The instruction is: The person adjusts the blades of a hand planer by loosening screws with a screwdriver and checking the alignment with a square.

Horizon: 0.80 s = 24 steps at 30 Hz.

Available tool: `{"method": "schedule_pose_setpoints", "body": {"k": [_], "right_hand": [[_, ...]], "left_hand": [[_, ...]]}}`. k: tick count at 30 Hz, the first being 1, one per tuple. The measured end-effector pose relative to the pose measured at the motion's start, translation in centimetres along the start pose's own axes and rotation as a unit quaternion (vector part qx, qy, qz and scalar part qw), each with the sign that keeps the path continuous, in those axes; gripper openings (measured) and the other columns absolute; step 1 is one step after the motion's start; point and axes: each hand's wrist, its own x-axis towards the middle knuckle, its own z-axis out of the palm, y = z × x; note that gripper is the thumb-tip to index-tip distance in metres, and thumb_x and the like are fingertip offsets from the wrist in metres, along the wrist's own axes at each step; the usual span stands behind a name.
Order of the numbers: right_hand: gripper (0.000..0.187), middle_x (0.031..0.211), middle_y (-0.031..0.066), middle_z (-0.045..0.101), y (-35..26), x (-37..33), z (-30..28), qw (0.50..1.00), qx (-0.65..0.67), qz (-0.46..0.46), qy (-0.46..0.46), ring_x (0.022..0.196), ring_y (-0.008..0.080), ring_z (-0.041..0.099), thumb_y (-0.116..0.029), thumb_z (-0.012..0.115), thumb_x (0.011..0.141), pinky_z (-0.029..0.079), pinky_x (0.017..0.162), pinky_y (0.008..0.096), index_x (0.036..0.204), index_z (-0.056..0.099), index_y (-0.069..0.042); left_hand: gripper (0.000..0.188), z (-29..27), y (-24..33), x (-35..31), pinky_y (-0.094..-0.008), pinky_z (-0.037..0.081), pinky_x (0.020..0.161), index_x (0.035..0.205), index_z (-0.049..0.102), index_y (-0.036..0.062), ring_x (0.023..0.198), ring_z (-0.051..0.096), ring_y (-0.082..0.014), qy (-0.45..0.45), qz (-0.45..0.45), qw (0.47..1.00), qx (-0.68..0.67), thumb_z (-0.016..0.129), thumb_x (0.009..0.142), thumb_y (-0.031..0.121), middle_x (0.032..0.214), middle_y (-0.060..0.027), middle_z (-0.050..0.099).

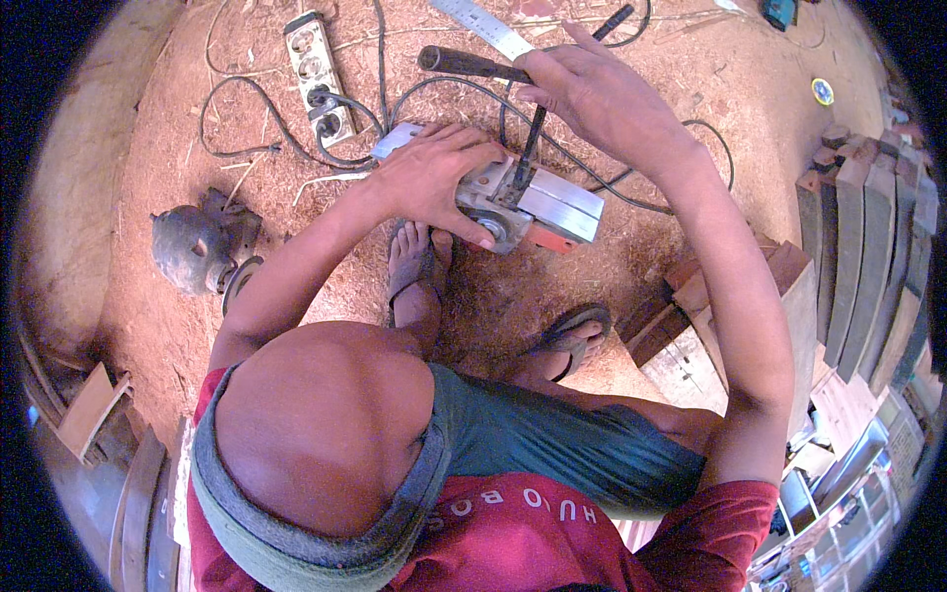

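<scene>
The left hand (439, 178) clasps the upturned electric planer (513, 209), its fingers and thumb hiding much of the housing; the planer sits in front of the sandaled feet (409, 266), above the sawdust-strewn floor (493, 296). The right hand (602, 104) closes over the bar of a dark T-handle tool (469, 65), whose rod meets the planer; its tip is hard to make out. A steel ruler (483, 28) runs off the upper edge, its near end hidden by that hand, so whether it is held I cannot tell. The head (326, 424) covers most of the lap. At left, the forearm partly blocks a dusty grinder-like tool (192, 247). Black cables (449, 81) loop past the planer and around a power strip (321, 84); curved timbers (858, 247) crowd the right, above blurred clutter.
</scene>
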Motion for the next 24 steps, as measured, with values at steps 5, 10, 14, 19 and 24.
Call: {"method": "schedule_pose_setpoints", "body": {"k": [5, 10, 14, 19, 24], "right_hand": [[0.035, 0.114, 0.0160, 0.071, 0.1, -0.2, 0.8, 0.999, 0.009, -0.011, 0.034, 0.111, 0.0391, 0.068, -0.030, 0.063, 0.104, 0.044, 0.118, 0.0500, 0.129, 0.061, -0.007], [0.032, 0.107, 0.0169, 0.071, -0.4, 0.5, 0.0, 0.996, 0.010, 0.076, -0.034, 0.102, 0.0389, 0.068, -0.033, 0.065, 0.102, 0.054, 0.095, 0.0508, 0.123, 0.064, -0.009], [0.029, 0.092, 0.0142, 0.073, -0.3, 0.8, -0.4, 0.997, -0.061, 0.013, 0.049, 0.088, 0.0379, 0.073, -0.036, 0.064, 0.102, 0.057, 0.075, 0.0496, 0.118, 0.066, -0.011], [0.022, 0.087, 0.0112, 0.076, -1.6, 1.6, -0.6, 0.993, -0.095, 0.060, 0.036, 0.077, 0.0357, 0.077, -0.030, 0.066, 0.100, 0.061, 0.067, 0.0461, 0.106, 0.070, -0.009], [0.014, 0.076, 0.0125, 0.075, -2.8, 2.6, -1.0, 0.973, -0.217, 0.082, 0.004, 0.069, 0.0309, 0.077, -0.019, 0.069, 0.096, 0.061, 0.060, 0.0413, 0.098, 0.067, -0.005]], "left_hand": [[0.104, 0.2, -0.1, 0.1, -0.0512, 0.046, 0.111, 0.139, 0.060, 0.0064, 0.129, 0.058, -0.0408, -0.002, -0.002, 1.000, -0.010, 0.094, 0.059, 0.063, 0.138, -0.0185, 0.061], [0.103, 0.3, -0.1, 0.0, -0.0503, 0.047, 0.109, 0.139, 0.060, 0.0063, 0.130, 0.058, -0.0400, 0.001, -0.001, 1.000, -0.004, 0.094, 0.059, 0.063, 0.138, -0.0184, 0.061], [0.103, 0.1, -0.1, 0.0, -0.0504, 0.047, 0.109, 0.139, 0.060, 0.0070, 0.130, 0.058, -0.0397, 0.003, 0.002, 1.000, -0.005, 0.094, 0.060, 0.063, 0.139, -0.0177, 0.061], [0.104, 0.2, -0.2, 0.0, -0.0507, 0.045, 0.111, 0.141, 0.059, 0.0081, 0.132, 0.057, -0.0386, -0.002, 0.000, 1.000, -0.004, 0.093, 0.060, 0.064, 0.143, -0.0156, 0.059], [0.087, 0.3, -0.1, 1.1, -0.0476, 0.050, 0.104, 0.131, 0.066, 0.0017, 0.118, 0.065, -0.0376, 0.050, 0.017, 0.996, -0.071, 0.089, 0.072, 0.061, 0.125, -0.0191, 0.066]]}}
